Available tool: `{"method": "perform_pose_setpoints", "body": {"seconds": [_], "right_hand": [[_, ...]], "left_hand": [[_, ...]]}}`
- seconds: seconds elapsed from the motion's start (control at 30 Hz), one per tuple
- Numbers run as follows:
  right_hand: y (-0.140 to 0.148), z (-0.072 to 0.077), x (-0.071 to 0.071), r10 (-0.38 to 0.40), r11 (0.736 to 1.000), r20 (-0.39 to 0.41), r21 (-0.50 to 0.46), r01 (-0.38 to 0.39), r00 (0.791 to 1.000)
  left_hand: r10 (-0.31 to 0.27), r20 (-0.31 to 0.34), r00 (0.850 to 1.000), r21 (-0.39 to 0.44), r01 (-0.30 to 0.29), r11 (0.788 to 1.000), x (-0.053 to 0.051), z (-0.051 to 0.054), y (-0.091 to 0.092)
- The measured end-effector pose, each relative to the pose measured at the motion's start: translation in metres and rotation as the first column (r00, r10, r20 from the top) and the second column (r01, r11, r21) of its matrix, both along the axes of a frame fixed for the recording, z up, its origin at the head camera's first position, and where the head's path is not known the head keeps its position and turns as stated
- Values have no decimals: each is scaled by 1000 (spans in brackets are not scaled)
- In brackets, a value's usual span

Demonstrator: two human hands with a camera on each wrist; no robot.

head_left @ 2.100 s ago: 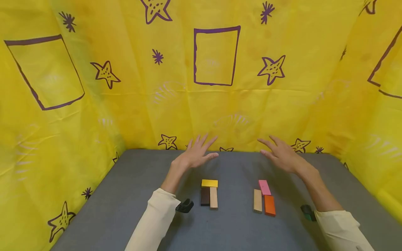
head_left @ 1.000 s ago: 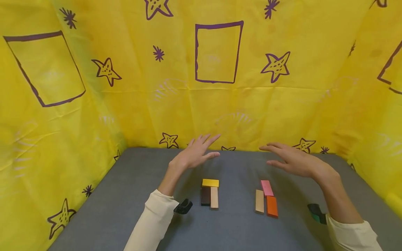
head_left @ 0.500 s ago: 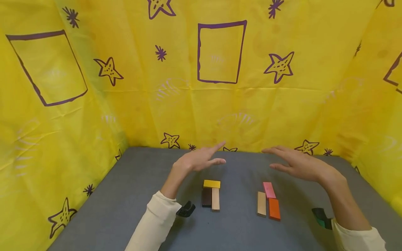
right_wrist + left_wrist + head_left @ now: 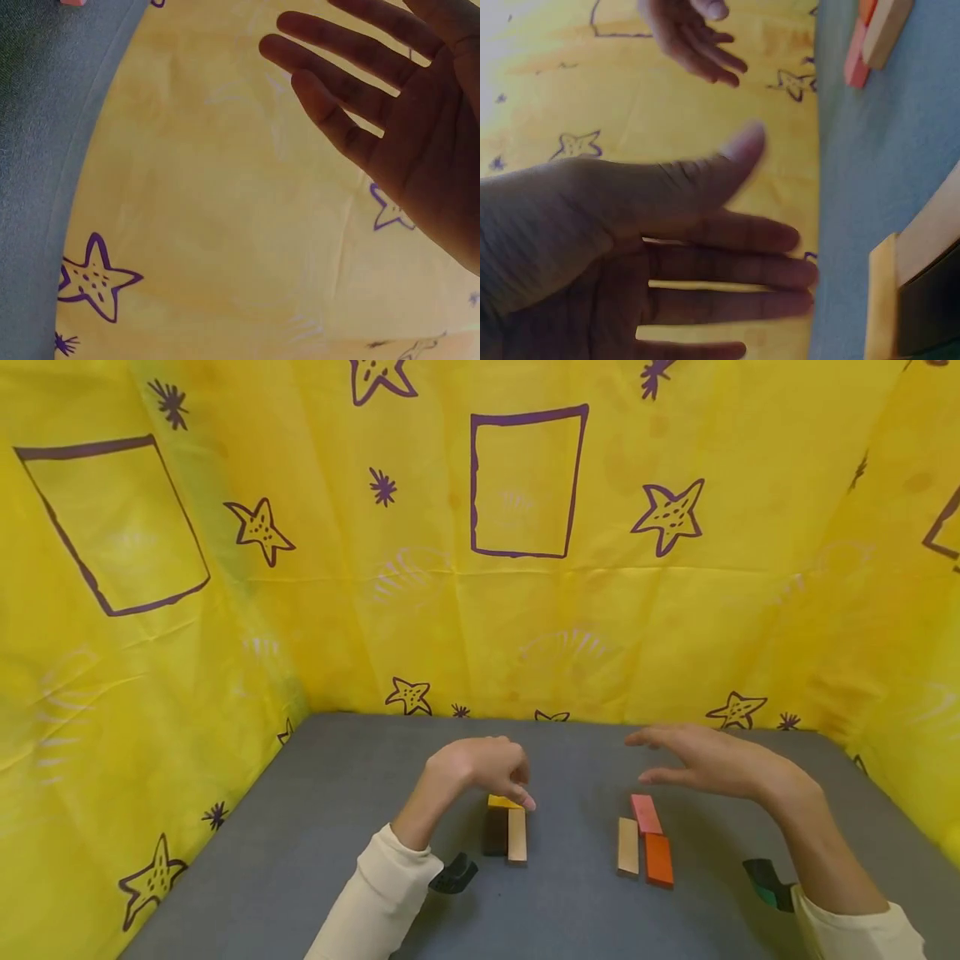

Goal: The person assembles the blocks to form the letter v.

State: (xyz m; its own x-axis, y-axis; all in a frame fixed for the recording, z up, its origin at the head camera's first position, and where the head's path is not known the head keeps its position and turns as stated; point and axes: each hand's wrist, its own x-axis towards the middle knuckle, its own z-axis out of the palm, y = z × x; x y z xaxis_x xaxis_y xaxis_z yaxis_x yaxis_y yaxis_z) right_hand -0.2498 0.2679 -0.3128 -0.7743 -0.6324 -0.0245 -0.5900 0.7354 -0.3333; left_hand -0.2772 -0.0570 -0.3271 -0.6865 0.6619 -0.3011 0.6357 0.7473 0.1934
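My left hand is lowered over the far end of the left block group, fingers bent down at the knuckles. Its thumb tip overlaps the yellow block in the head view. In the left wrist view, the fingers are extended and hold nothing. A dark brown block and a pale wooden block lie side by side against the yellow one. My right hand hovers with extended fingers beyond the right group: a pink block, an orange block and another pale wooden block.
Both groups lie on a grey tabletop. Yellow cloth with purple drawings hangs behind and along the sides. A black wrist strap part juts from the left cuff, another dark strap part from the right.
My left hand has come down from above and behind the yellow block, its fingers tipping downward. The right hand turned and drew back, then sank slightly. The blocks keep their arrangement.
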Motion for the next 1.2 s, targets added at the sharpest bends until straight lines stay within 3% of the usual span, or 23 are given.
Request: {"method": "perform_pose_setpoints", "body": {"seconds": [0.27,0.43,0.57,0.8,1.0,1.2], "right_hand": [[-7,-4,-3,103,994,-24,44,-102,994],[-15,-11,-2,121,991,13,63,-122,993],[-22,-18,-1,114,990,54,73,-117,992],[-40,-32,1,85,989,231,102,-111,969],[-46,-40,3,40,982,268,167,-88,963],[-50,-43,5,-1,974,262,219,-58,965]], "left_hand": [[-21,-26,999,-173,16,985,5,-12,16],[13,-73,997,-239,-30,971,5,-18,22],[38,-74,997,-268,-57,962,8,-20,26],[41,-110,993,-312,-74,947,15,-23,32],[32,-137,990,-349,-78,934,15,-26,37],[-29,-102,994,-370,-11,929,15,-31,41]]}}
